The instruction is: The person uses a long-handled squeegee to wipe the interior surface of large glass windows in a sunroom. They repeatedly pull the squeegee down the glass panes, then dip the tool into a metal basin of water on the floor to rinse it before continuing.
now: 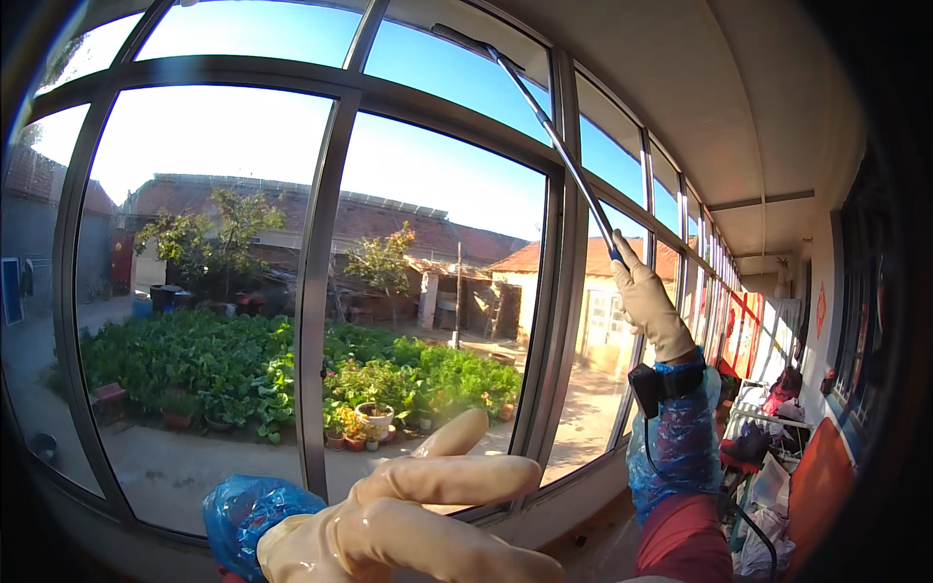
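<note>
My right hand (pixel 654 310), in a cream rubber glove, grips the lower end of a long-handled window squeegee (pixel 565 149). Its metal pole slants up and left, and the dark head (pixel 461 36) lies over the upper window pane (pixel 455 87); contact with the glass is hard to tell. Close to the camera, my left hand (pixel 408 510) holds nothing visible, its wet-looking gloved fingers spread apart. Blue plastic sleeve covers (pixel 674 437) wrap both forearms. A black strapped device (pixel 660 390) sits on the right wrist.
Metal frames (pixel 321 291) divide the large windows. Through the glass show a leafy garden (pixel 197 364), potted plants (pixel 374 415) and tile-roofed buildings. On the right, a rack (pixel 773 415) with cloths and bags stands near an orange-red panel (pixel 820 481). The ceiling (pixel 656 80) runs overhead.
</note>
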`<state>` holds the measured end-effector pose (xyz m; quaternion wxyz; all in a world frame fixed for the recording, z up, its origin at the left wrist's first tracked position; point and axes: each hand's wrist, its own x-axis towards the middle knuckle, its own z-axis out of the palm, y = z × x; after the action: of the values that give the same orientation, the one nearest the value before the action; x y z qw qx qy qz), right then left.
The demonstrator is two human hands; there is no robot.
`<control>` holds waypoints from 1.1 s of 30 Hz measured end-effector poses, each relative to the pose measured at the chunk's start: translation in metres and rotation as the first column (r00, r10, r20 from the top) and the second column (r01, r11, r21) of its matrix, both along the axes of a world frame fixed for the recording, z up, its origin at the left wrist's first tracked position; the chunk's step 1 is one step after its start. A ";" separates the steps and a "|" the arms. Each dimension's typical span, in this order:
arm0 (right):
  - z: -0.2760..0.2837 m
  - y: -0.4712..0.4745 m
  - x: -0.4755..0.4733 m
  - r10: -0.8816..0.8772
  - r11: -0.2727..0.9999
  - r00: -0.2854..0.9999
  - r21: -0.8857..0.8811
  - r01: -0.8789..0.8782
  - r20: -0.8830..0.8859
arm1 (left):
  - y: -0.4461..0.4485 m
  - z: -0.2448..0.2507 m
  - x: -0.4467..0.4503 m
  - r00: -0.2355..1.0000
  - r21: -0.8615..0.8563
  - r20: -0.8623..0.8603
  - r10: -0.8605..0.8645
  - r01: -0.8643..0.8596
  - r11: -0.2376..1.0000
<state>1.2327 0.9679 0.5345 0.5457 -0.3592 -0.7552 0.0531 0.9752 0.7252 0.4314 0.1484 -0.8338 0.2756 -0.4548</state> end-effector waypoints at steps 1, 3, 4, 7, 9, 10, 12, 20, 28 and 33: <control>0.033 0.003 -0.007 -0.033 0.999 0.999 0.007 0.033 -0.023 | 0.005 -0.011 0.003 0.997 -0.035 0.077 -0.029 0.031 0.999; 0.102 0.005 -0.014 0.025 1.000 1.000 -0.018 -0.025 -0.018 | 0.006 -0.029 -0.004 0.989 -0.241 0.110 0.099 -0.070 0.968; 0.130 0.006 -0.017 0.088 0.995 0.994 -0.045 -0.091 -0.067 | 0.005 -0.037 -0.003 0.983 -0.312 0.107 0.152 -0.112 0.943; 0.179 0.015 -0.032 0.062 0.997 0.997 0.057 -0.060 -0.045 | 0.000 -0.049 0.000 0.967 -0.440 0.106 0.233 -0.165 0.883; 0.177 0.028 -0.044 0.088 0.996 0.993 0.018 -0.086 -0.077 | -0.004 -0.049 0.006 0.963 -0.490 0.098 0.251 -0.173 0.854; 0.161 0.038 -0.048 0.130 0.991 0.987 0.022 -0.128 -0.095 | -0.006 -0.048 0.009 0.963 -0.503 0.095 0.251 -0.172 0.847; 0.109 0.055 -0.045 0.187 0.980 0.978 -0.047 -0.192 -0.093 | -0.010 -0.048 0.013 0.961 -0.521 0.108 0.255 -0.164 0.838; -0.168 0.065 0.016 -0.122 0.874 0.992 0.476 0.096 0.023 | 0.028 -0.050 0.002 0.976 -0.247 0.040 0.216 -0.199 0.948; -0.069 0.057 0.057 0.016 0.989 0.998 -0.144 -0.025 -0.060 | 0.036 -0.050 0.005 0.974 -0.459 0.041 0.221 -0.178 0.870; 0.105 0.092 0.059 0.053 0.994 0.997 -0.090 -0.058 -0.061 | 0.039 -0.040 0.012 0.950 -0.425 0.087 0.301 -0.238 0.873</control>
<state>1.2915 1.0598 0.6397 0.5489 -0.3609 -0.7454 0.1135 0.9877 0.7638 0.3919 0.0527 -0.8399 0.0433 -0.5385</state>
